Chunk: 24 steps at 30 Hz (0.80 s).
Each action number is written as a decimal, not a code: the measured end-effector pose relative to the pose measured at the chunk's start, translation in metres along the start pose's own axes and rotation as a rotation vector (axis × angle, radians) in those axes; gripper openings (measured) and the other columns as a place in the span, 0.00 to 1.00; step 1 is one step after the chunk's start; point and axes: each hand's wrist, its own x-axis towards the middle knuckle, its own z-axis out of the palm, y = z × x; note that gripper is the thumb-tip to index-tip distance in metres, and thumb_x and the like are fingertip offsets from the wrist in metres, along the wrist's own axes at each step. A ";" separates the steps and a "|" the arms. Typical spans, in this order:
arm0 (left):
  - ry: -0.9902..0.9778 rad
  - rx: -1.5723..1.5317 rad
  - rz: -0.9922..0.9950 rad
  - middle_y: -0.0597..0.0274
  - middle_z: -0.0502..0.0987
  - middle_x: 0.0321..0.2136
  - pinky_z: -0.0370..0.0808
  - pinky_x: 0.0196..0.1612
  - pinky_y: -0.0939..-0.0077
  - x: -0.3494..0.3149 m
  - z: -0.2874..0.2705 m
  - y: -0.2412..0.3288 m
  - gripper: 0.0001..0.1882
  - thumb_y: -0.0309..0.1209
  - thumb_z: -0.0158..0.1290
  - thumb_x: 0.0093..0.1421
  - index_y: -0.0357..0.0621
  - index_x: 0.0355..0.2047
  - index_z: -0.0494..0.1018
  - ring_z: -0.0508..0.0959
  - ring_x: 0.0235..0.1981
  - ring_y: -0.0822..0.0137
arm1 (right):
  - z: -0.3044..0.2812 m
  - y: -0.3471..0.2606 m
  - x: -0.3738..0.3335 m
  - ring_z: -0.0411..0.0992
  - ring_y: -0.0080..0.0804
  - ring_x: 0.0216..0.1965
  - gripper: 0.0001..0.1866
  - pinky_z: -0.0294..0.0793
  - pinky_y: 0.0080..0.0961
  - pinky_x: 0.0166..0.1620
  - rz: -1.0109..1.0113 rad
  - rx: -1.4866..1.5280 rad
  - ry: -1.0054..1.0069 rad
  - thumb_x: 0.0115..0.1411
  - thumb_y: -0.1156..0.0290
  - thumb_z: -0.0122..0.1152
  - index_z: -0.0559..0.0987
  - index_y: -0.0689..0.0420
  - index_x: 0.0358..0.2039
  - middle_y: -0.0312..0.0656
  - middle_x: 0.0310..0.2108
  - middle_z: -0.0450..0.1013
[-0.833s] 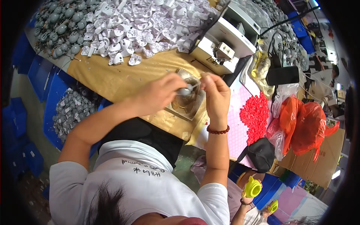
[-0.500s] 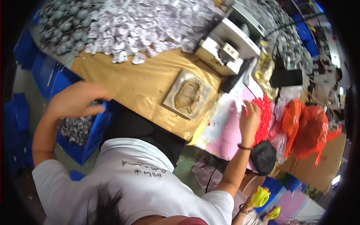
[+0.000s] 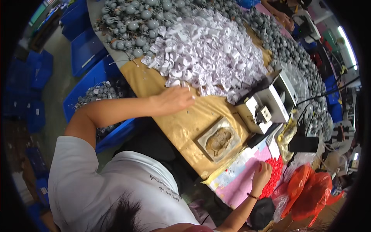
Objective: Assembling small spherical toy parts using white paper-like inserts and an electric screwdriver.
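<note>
My left hand (image 3: pixel 176 99) reaches across the brown paper-covered table (image 3: pixel 181 123) to the near edge of a heap of small white plastic parts (image 3: pixel 208 58); its fingers are apart and touch the nearest pieces. My right hand (image 3: pixel 262 174) rests at the edge of a pile of small red parts (image 3: pixel 275 173) on a pink sheet (image 3: pixel 243 181); its fingertips are curled into the pile, and whether they hold a piece is hidden. Between the hands lies a worn square pad (image 3: pixel 220 139).
Grey round parts (image 3: pixel 135 19) cover the far table. A small white bench machine (image 3: pixel 268 106) stands right of the pad. A blue bin (image 3: pixel 100 96) with grey parts sits left below the table. Orange plastic bags (image 3: pixel 309 189) lie lower right. Another person's hands (image 3: pixel 284 17) work far back.
Both hands left the square pad. The left went down to the blue bin, then up to the white heap. The right moved out to the red pile and stays there.
</note>
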 end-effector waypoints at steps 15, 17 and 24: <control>-0.076 -0.543 0.050 0.57 0.72 0.40 0.74 0.41 0.61 0.044 -0.007 0.061 0.15 0.30 0.63 0.48 0.44 0.36 0.74 0.73 0.43 0.56 | -0.018 -0.146 0.038 0.73 0.34 0.33 0.08 0.72 0.26 0.38 -0.135 0.762 0.081 0.51 0.85 0.65 0.79 0.62 0.32 0.43 0.31 0.75; -0.030 -0.605 0.075 0.59 0.71 0.40 0.74 0.42 0.62 0.055 0.012 0.084 0.15 0.30 0.64 0.48 0.45 0.36 0.74 0.71 0.46 0.57 | -0.018 -0.162 0.046 0.73 0.36 0.33 0.09 0.72 0.27 0.38 -0.210 0.768 0.106 0.50 0.86 0.65 0.79 0.61 0.32 0.43 0.31 0.75; -0.011 -0.538 -0.085 0.60 0.69 0.43 0.71 0.48 0.62 0.081 0.035 0.108 0.21 0.31 0.66 0.45 0.47 0.40 0.75 0.66 0.52 0.55 | 0.002 -0.178 0.053 0.72 0.40 0.34 0.14 0.70 0.33 0.38 -0.340 0.683 0.169 0.46 0.85 0.68 0.78 0.57 0.32 0.42 0.32 0.75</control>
